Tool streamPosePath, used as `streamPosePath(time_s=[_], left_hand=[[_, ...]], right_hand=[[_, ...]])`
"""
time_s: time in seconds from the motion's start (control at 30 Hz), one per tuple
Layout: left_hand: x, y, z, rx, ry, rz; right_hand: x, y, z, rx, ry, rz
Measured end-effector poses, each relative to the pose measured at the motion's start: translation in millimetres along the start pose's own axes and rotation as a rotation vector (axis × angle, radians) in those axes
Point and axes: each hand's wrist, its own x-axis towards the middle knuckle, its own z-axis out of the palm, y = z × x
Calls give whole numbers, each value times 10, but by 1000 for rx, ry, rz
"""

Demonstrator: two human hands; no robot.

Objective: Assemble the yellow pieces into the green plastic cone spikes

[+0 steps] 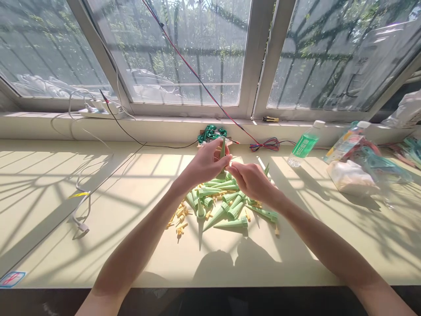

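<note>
My left hand (209, 158) is closed round a green cone (223, 149) whose tip points up. Close against it, my right hand (251, 177) pinches at the cone's side; what its fingertips hold is too small to make out. Below both hands lies a pile of green cones (230, 224), one of them standing upright (200, 210). Small yellow pieces (180, 228) are scattered at the pile's left side, with a few more among the cones and at its right.
Behind the pile sits a bundle of dark green material (212, 133). Coiled red and black wire (266, 144), a green-labelled bottle (305, 145) and a white bag (351, 177) are to the right. A power strip (101, 112) and white cable (80, 224) are left on the table (131, 193).
</note>
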Motion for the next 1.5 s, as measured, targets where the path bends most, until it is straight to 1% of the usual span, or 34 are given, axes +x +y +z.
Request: streamPosePath(time_s=[0.1, 0.2, 0.3, 0.47, 0.57, 0.77, 1.13, 1.37, 1.5], left_hand=[[-3, -3, 6, 1, 22, 20], [-6, 7, -4, -6, 26, 14], [-6, 12, -24, -23, 18, -22], [-3, 13, -52, -73, 8, -109], [0, 11, -58, -90, -16, -126], [0, 16, -53, -58, -1, -50], [-59, 69, -6, -2, 6, 37], [-38, 60, -48, -13, 22, 35], [-19, 44, -63, -29, 20, -9]], right_hand=[[4, 1, 4, 62, -2, 19], [10, -1, -7, 75, -11, 29], [10, -2, -21, 41, -22, 21], [0, 2, -21, -51, -53, -32], [1, 11, -8, -91, -49, -55], [-2, 16, 17, -71, 4, -64], [-8, 8, 59, 142, 16, 28], [5, 14, 13, 168, -3, 37], [7, 23, -22, 130, -38, -39]])
